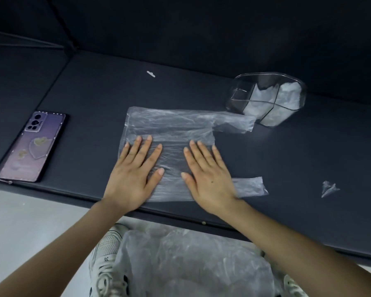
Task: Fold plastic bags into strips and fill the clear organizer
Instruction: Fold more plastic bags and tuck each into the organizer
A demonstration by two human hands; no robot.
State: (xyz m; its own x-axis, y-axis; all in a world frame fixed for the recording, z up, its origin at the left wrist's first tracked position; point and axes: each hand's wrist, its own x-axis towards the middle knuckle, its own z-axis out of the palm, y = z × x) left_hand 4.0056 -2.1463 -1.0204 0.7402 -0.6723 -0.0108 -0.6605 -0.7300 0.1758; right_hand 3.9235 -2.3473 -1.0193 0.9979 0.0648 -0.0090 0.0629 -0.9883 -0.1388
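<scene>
Both flat: left grip [133, 179], right grip [210, 179] press plastic bag [169, 123]; dark table [94, 93], pale floor [30, 221].

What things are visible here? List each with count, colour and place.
table: one, dark, mid-view
plastic bag: one, clear, table's near edge
clear organizer: one, transparent, table's far right
folded bags: several, whitish, inside organizer
phone: one, purple, table's left
plastic scrap: one, clear, table's right
white piece: one, white, far middle
bag pile: one, clear, below table
shoes: two, white, beside pile
left hand: one, bare, on plastic bag
right hand: one, bare, on plastic bag
</scene>
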